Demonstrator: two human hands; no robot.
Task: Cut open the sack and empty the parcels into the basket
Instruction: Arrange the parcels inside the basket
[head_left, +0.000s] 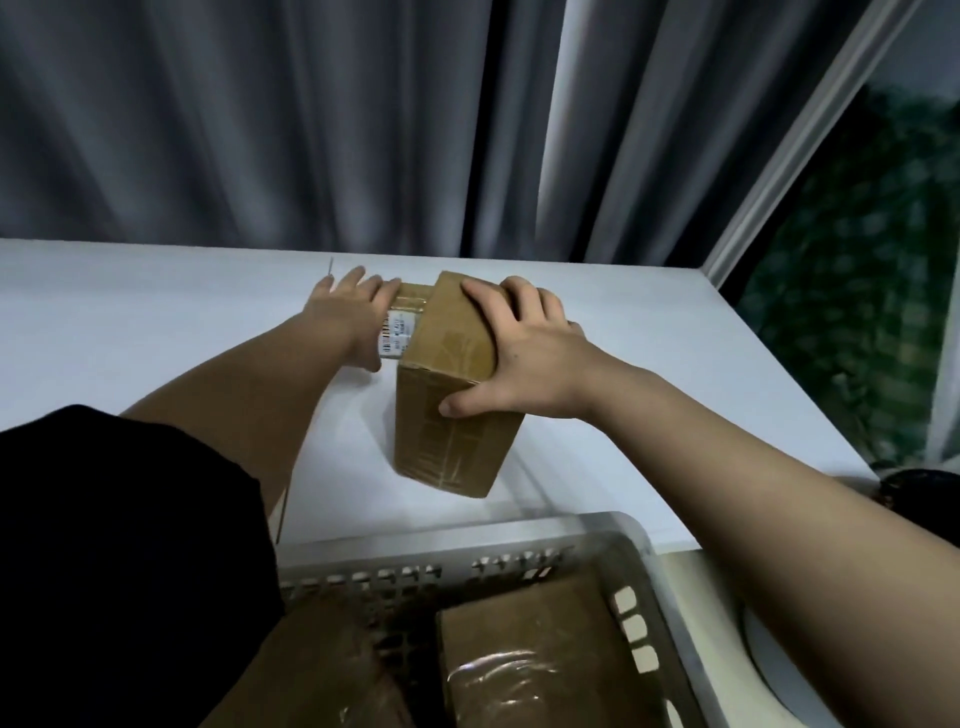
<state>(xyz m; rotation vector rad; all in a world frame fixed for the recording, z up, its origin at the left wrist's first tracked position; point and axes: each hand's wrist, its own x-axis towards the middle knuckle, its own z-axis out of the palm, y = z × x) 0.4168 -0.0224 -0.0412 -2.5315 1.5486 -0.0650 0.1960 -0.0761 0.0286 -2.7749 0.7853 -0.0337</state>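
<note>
A tall brown cardboard parcel (447, 431) stands tilted on the white table (156, 312). My right hand (530, 353) grips its top, with the fingers over the far edge and the thumb on the near face. Just behind it lies a smaller taped parcel (410, 304) with a barcode label. My left hand (348, 317) holds this one from the left, index finger on top and thumb at its near corner. Below, the grey perforated basket (467, 540) holds two brown taped parcels (530, 660) (322, 670). No sack is in view.
A thin dark sliver (330, 266) lies on the table beyond my left hand. Grey curtains (260, 119) hang behind the table, and a window (857, 286) is at the right. My black sleeve (119, 561) covers the lower left.
</note>
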